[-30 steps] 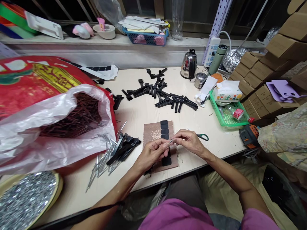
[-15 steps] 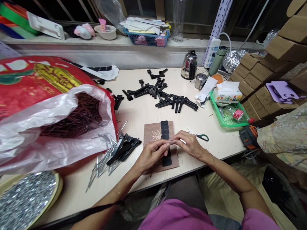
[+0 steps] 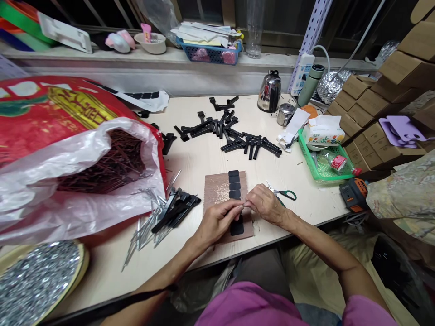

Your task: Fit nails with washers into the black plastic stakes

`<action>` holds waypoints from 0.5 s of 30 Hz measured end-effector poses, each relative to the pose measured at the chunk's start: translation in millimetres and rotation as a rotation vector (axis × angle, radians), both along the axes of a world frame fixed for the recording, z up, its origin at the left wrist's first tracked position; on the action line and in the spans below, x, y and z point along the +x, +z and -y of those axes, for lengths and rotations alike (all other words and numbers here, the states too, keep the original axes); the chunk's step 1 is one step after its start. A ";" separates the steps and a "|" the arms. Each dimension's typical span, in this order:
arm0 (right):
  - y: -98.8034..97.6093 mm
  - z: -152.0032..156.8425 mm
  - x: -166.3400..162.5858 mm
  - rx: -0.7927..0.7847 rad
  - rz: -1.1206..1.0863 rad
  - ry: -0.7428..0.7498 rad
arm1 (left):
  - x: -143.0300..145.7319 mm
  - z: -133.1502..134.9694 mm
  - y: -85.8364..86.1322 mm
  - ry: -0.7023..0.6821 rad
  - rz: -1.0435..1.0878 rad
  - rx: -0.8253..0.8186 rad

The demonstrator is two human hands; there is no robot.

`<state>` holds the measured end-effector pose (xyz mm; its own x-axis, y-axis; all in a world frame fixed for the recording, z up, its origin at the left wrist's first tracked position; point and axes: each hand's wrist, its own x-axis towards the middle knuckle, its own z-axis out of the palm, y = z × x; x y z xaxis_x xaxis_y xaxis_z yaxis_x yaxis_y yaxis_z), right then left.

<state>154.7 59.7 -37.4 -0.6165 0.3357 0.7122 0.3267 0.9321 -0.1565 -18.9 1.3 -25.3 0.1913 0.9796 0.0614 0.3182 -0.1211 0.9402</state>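
- Window ledge (image 3: pixel 152 55) along the back, holding a blue basket (image 3: pixel 208 54) of papers; below it the desk (image 3: pixel 193 174) runs toward me, with cardboard boxes (image 3: pixel 369 102) stacked off its right side.
- From here I see the hands together, the left hand (image 3: pixel 217 222) and right hand (image 3: pixel 267 204) meeting at the fingertips (image 3: pixel 239 206), pinching a small pale sliver (image 3: pixel 243 206), too small for me to identify.
- That pinch sits directly above a brown board (image 3: pixel 220 194), over a column of black pads (image 3: pixel 234 183); one more black pad (image 3: pixel 237 227) lies partly under the left hand.
- Green-handled scissors (image 3: pixel 287 195) lie just beside the right hand, blades pointing toward it.
- To the left, steel nails and black plastic pieces (image 3: pixel 173 215) lie in a heap near the board, with a narrow bare strip of desk between.
- Further back, more black plastic pieces (image 3: pixel 227 131) sprawl well apart from the hands, leaving open desk between.
- The desk's near edge passes just below the board; a red sack (image 3: pixel 41 122) crowds the left side, and a green basket (image 3: pixel 322 163) sits at the right edge.
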 end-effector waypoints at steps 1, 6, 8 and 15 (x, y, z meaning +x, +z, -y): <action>-1.8 -1.1 0.0 0.052 0.028 -0.014 | 0.5 1.2 -3.0 -0.001 -0.026 0.043; -11.4 -2.8 -0.6 0.141 0.100 -0.036 | 2.7 5.8 -16.3 -0.025 -0.126 0.278; -13.8 -0.5 -0.5 0.120 0.111 -0.078 | 3.3 6.2 -18.1 -0.027 -0.142 0.355; 4.3 7.5 7.3 -0.220 0.250 -0.248 | 0.3 -0.2 -7.2 0.018 -0.050 0.084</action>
<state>162.0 52.2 -33.2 -0.6427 0.6232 0.4455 0.5903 0.7736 -0.2306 -18.6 1.6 -32.6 0.1782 0.9748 0.1339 0.3672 -0.1921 0.9101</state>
